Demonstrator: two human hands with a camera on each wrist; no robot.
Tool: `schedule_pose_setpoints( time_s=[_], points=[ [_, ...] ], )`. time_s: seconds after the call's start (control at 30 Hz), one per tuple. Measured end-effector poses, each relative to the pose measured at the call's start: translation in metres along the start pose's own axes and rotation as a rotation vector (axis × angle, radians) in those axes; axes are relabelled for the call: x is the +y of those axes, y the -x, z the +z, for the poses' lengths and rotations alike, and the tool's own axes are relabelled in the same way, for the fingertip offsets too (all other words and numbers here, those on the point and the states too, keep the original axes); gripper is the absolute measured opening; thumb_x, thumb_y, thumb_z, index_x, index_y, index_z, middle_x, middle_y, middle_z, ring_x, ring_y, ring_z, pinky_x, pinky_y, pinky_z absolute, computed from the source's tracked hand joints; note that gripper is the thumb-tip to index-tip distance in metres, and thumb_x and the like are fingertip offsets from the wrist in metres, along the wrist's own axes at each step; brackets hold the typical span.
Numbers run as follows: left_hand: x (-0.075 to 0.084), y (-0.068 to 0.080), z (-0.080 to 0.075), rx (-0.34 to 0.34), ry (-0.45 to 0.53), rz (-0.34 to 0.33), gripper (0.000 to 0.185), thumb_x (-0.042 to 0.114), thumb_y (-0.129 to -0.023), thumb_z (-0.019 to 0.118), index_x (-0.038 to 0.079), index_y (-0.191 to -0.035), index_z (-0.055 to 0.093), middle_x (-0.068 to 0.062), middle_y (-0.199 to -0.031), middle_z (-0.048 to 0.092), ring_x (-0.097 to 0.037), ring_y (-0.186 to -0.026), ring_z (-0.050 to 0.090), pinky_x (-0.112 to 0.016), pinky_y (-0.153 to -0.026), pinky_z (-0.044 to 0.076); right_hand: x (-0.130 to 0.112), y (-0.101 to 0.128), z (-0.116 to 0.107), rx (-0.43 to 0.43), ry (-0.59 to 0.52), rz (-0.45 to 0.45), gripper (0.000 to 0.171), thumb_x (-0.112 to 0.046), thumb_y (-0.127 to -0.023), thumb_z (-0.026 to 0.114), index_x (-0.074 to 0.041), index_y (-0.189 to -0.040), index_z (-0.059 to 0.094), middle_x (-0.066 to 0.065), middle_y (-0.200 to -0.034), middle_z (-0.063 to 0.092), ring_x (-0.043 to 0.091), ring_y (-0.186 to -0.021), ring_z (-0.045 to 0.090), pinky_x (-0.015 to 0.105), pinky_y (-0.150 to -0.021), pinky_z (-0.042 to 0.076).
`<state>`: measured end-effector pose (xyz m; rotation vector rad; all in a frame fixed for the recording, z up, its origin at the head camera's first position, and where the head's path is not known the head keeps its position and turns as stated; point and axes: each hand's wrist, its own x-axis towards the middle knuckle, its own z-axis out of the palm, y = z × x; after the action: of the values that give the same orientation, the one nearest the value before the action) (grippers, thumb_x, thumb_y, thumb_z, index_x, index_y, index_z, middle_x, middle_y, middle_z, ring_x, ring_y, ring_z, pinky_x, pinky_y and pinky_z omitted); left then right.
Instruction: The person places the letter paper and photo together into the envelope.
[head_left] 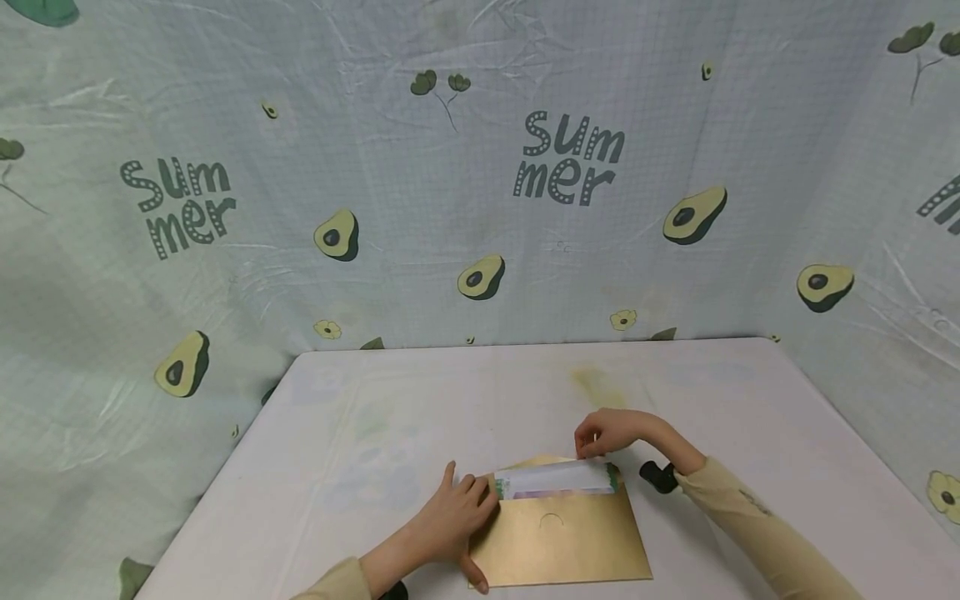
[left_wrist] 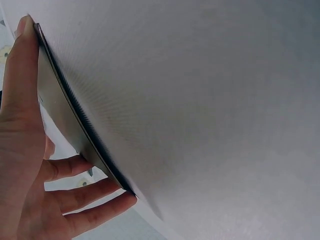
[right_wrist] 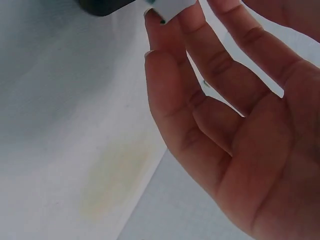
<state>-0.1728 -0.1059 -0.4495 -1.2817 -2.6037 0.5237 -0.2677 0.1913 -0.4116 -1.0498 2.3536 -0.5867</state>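
Note:
A gold envelope (head_left: 573, 550) lies on the table, its flap side away from me. A white card (head_left: 555, 479) with green and purple printing sits partly inside, its upper part showing above the envelope's pocket. My left hand (head_left: 453, 517) holds the envelope's left side, thumb at the near corner and fingers toward the far corner. The left wrist view shows that hand spanning the envelope's edge (left_wrist: 75, 112). At the card's top edge, toward its right end, my right hand (head_left: 611, 429) pinches it. A corner of the card (right_wrist: 172, 7) appears between those fingertips.
The white-covered table (head_left: 360, 517) has a yellowish stain (head_left: 598, 387) beyond my right hand. A black wrist device (head_left: 658, 477) hangs by the right sleeve. Behind the table, a pale curtain (head_left: 420, 183) printed with avocados rises and wraps both sides.

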Motion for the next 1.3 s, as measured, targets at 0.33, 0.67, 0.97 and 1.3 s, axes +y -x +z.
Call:
schedule_pose_setpoints(
  time_s=[0.33,0.67,0.97,1.3],
  points=[
    [0.000,0.000,0.001,0.011,-0.001,0.010,0.101,0.091,-0.044,0.042,0.016,-0.111,0.046,-0.002,-0.108,0.051,-0.018,-0.096,0.051,-0.055,-0.088,0.038,-0.016,-0.014,-0.006,-0.177,-0.090,0.279,0.022,-0.016,-0.093,0.046,-0.026,-0.103,0.063,0.001,-0.086,0.059,0.016,-0.066,0.057,0.028,-0.054,0.045],
    [0.002,0.001,0.002,0.008,-0.011,0.008,0.101,0.091,-0.043,0.042,0.016,-0.110,0.046,-0.002,-0.107,0.051,-0.017,-0.095,0.051,-0.055,-0.088,0.038,-0.027,-0.024,-0.005,-0.178,-0.038,0.191,0.017,-0.017,-0.091,0.048,-0.013,-0.093,0.065,0.004,-0.079,0.061,0.013,-0.067,0.054,0.023,-0.057,0.042],
    [0.000,0.001,0.001,0.008,-0.022,0.006,0.101,0.092,-0.043,0.042,0.016,-0.109,0.046,-0.002,-0.107,0.052,-0.017,-0.094,0.051,-0.054,-0.088,0.038,-0.028,-0.029,-0.002,-0.177,-0.066,0.171,0.021,-0.015,-0.092,0.046,-0.021,-0.105,0.062,0.000,-0.073,0.054,0.011,-0.062,0.048,0.026,-0.058,0.044],
    [0.000,0.001,0.002,0.033,-0.010,0.013,0.097,0.091,-0.042,0.044,0.017,-0.104,0.046,0.000,-0.101,0.051,-0.017,-0.089,0.050,-0.054,-0.086,0.039,-0.031,-0.033,0.004,-0.167,-0.085,0.147,0.019,-0.013,-0.091,0.047,-0.014,-0.095,0.065,-0.002,-0.070,0.052,0.010,-0.060,0.043,0.022,-0.054,0.040]
  ],
)
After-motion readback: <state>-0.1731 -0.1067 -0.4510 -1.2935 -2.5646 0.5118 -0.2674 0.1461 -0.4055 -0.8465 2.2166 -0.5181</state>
